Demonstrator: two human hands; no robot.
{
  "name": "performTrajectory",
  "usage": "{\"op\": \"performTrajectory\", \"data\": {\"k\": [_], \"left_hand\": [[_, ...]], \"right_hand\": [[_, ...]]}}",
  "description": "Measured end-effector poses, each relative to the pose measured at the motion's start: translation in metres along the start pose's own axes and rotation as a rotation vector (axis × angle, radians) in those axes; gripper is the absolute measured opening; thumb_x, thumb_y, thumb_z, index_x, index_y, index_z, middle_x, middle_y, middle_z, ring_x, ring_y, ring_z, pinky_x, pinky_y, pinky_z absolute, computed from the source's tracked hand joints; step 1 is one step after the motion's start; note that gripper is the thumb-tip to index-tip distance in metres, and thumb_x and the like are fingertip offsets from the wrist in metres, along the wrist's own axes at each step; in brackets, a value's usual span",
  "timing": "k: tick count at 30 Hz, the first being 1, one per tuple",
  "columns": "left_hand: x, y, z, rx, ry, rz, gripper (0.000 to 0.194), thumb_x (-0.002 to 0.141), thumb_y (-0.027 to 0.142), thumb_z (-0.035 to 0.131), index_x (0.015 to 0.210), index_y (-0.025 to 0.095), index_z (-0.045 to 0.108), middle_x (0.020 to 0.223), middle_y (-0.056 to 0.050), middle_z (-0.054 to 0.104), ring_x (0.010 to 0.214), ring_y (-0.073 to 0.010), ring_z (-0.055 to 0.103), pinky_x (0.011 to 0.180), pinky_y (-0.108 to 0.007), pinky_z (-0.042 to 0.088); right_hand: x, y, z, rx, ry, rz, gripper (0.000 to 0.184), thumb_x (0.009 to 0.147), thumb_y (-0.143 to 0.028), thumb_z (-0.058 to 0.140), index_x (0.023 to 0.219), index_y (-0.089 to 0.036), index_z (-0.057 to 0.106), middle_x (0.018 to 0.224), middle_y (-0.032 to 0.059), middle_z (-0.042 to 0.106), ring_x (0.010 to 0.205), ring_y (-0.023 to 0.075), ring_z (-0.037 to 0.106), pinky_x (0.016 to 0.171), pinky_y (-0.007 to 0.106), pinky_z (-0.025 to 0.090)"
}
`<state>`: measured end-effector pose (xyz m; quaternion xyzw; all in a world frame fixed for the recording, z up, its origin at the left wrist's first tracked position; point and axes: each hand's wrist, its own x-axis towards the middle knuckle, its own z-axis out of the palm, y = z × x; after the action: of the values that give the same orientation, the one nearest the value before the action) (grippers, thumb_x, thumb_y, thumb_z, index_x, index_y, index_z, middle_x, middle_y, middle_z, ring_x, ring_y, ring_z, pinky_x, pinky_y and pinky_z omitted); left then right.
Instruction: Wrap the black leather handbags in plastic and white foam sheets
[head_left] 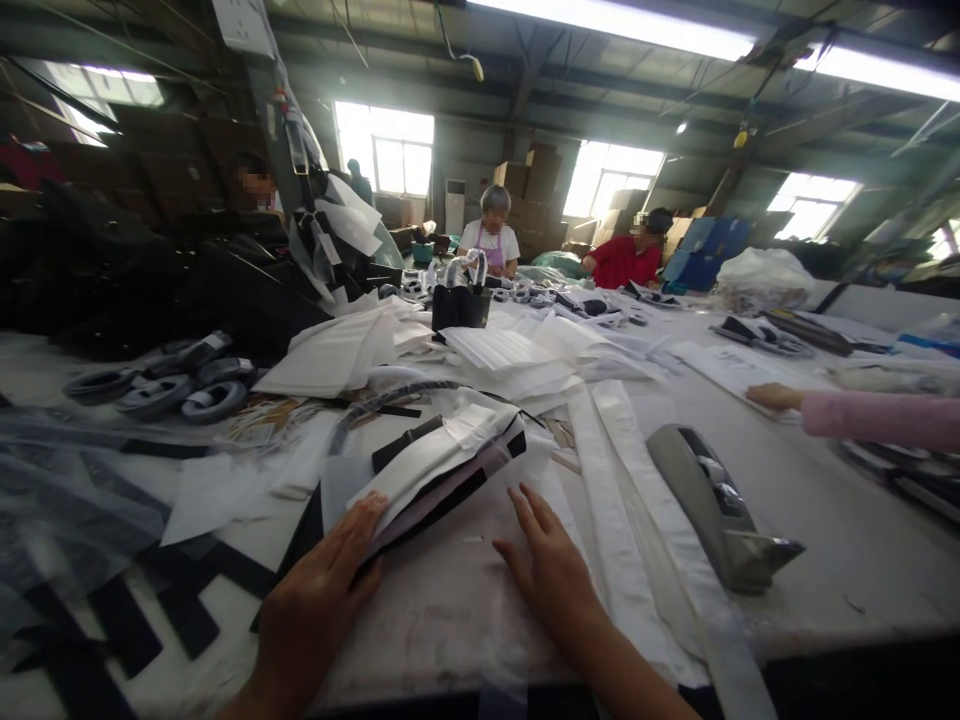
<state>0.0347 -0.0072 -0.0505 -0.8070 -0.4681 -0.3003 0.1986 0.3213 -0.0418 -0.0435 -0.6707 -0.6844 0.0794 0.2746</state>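
My left hand lies flat with fingers spread on the near edge of a black-and-white folded packet wrapped in clear plastic, pressing it to the white table. My right hand rests flat and open on the table just right of the packet, fingers stretched towards its clear plastic flap. Long white strips run along the table beside my right hand.
A grey tape dispenser stands right of my hand. Black rolls and black strips lie at left, clear plastic sheet near them. White stacks fill the middle. A co-worker's pink-sleeved arm reaches in from the right; other people work at the back.
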Motion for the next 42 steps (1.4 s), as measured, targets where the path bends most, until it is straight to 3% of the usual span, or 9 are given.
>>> {"op": "performTrajectory", "data": {"k": [5, 10, 15, 20, 27, 30, 33, 38, 42], "left_hand": [[0.000, 0.001, 0.003, -0.006, 0.005, -0.008, 0.059, 0.098, 0.024, 0.046, 0.154, 0.026, 0.026, 0.140, -0.002, 0.058, 0.112, -0.0202, 0.067, 0.089, -0.028, 0.054], [-0.002, 0.001, 0.004, -0.021, 0.016, -0.004, 0.058, 0.098, 0.025, 0.047, 0.153, 0.026, 0.027, 0.139, -0.002, 0.058, 0.112, -0.0201, 0.066, 0.092, -0.028, 0.053], [0.000, 0.001, 0.001, -0.021, -0.003, -0.025, 0.056, 0.099, 0.026, 0.044, 0.153, 0.024, 0.028, 0.141, -0.003, 0.057, 0.113, -0.0195, 0.066, 0.090, -0.028, 0.054], [0.000, 0.002, 0.001, -0.030, -0.010, -0.046, 0.057, 0.098, 0.025, 0.046, 0.153, 0.025, 0.028, 0.141, -0.002, 0.056, 0.114, -0.0198, 0.065, 0.090, -0.028, 0.054], [-0.003, 0.003, 0.002, -0.045, -0.012, -0.064, 0.058, 0.098, 0.025, 0.047, 0.153, 0.025, 0.028, 0.142, -0.002, 0.056, 0.113, -0.0213, 0.066, 0.088, -0.028, 0.055], [-0.003, 0.003, 0.002, -0.044, -0.016, -0.062, 0.059, 0.098, 0.024, 0.047, 0.153, 0.025, 0.027, 0.142, -0.002, 0.056, 0.114, -0.0209, 0.065, 0.089, -0.029, 0.054], [-0.001, 0.003, 0.002, -0.050, -0.030, -0.080, 0.059, 0.098, 0.025, 0.047, 0.153, 0.026, 0.026, 0.141, -0.002, 0.057, 0.113, -0.0205, 0.065, 0.090, -0.029, 0.054], [0.012, 0.003, -0.002, -0.056, -0.025, -0.131, 0.057, 0.097, 0.027, 0.048, 0.151, 0.026, 0.031, 0.138, -0.002, 0.060, 0.108, -0.0206, 0.068, 0.079, -0.027, 0.057], [0.023, 0.001, -0.009, -0.052, -0.022, -0.158, 0.056, 0.095, 0.028, 0.051, 0.149, 0.026, 0.036, 0.136, -0.003, 0.061, 0.106, -0.0215, 0.069, 0.071, -0.026, 0.058]], "right_hand": [[0.007, -0.011, 0.009, -0.033, -0.293, -0.192, 0.056, 0.093, -0.030, 0.058, 0.143, -0.010, 0.048, 0.152, 0.0182, 0.039, 0.144, 0.0330, 0.030, 0.118, 0.052, 0.028], [0.009, -0.022, -0.015, 0.267, -0.494, -0.549, 0.042, 0.095, -0.038, 0.057, 0.136, -0.029, 0.056, 0.140, 0.0022, 0.058, 0.136, 0.0189, 0.045, 0.120, 0.041, 0.024], [0.022, -0.001, -0.004, 0.280, -0.169, -0.216, 0.039, 0.096, -0.038, 0.050, 0.132, -0.026, 0.060, 0.138, 0.0076, 0.059, 0.133, 0.0230, 0.049, 0.118, 0.046, 0.028], [0.055, 0.042, 0.003, 0.289, 0.049, 0.116, 0.056, 0.094, -0.041, 0.049, 0.146, -0.019, 0.043, 0.155, 0.0210, 0.031, 0.111, 0.0284, 0.066, 0.091, 0.045, 0.056], [0.083, 0.074, -0.019, 0.349, 0.141, 0.251, 0.053, 0.100, -0.032, 0.029, 0.151, -0.017, 0.028, 0.130, 0.0195, 0.059, 0.086, 0.0209, 0.074, 0.059, 0.035, 0.064], [0.066, 0.056, -0.022, 0.289, 0.124, 0.154, 0.048, 0.097, -0.031, 0.037, 0.141, -0.015, 0.047, 0.140, 0.0207, 0.053, 0.109, 0.0281, 0.067, 0.082, 0.048, 0.061], [0.036, 0.024, -0.014, 0.243, 0.006, -0.032, 0.041, 0.090, -0.035, 0.057, 0.128, -0.020, 0.064, 0.142, 0.0125, 0.055, 0.134, 0.0298, 0.048, 0.113, 0.052, 0.037], [0.012, -0.025, 0.015, 0.002, -0.307, -0.210, 0.082, 0.084, -0.053, 0.066, 0.148, -0.008, 0.040, 0.155, 0.0205, 0.031, 0.146, 0.0361, 0.025, 0.118, 0.056, 0.023], [0.031, -0.048, 0.025, 0.023, -0.383, -0.398, 0.076, 0.091, -0.061, 0.054, 0.150, -0.016, 0.037, 0.156, 0.0136, 0.034, 0.145, 0.0307, 0.027, 0.120, 0.052, 0.021]]}}
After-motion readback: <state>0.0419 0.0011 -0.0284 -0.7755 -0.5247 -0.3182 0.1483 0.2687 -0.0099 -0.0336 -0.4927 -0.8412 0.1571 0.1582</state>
